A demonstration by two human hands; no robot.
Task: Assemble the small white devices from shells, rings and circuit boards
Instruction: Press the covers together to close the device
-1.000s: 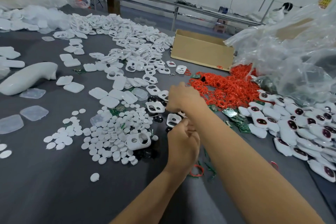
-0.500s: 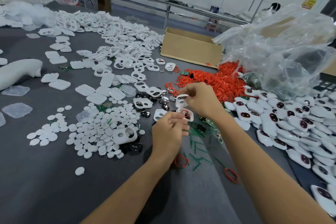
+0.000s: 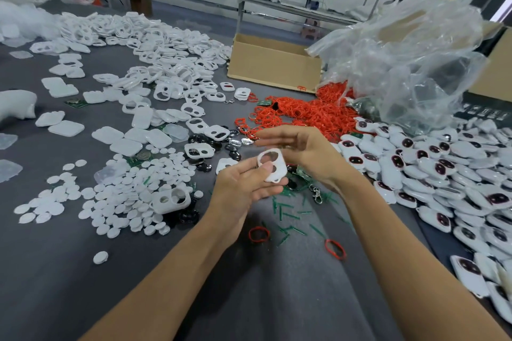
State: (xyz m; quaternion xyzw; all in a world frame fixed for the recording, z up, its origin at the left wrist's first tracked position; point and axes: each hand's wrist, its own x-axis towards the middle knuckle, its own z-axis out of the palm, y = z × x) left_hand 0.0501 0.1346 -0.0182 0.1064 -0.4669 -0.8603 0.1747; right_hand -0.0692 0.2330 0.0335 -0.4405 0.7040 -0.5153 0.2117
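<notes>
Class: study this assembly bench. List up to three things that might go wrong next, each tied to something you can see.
1. The left hand holds the white shell only between thumb and fingertips; it could slip into the scattered parts below.
2. A loose red ring lies between the forearms and could be swept away unnoticed.
3. Green slivers litter the spot under the hands and might get trapped inside a device.

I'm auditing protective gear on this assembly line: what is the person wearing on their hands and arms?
Nothing visible. The left hand and right hand are bare: no gloves or rings. No watch or wristband shows, and the left forearm and right forearm are unsleeved down to the frame's edge.
</notes>
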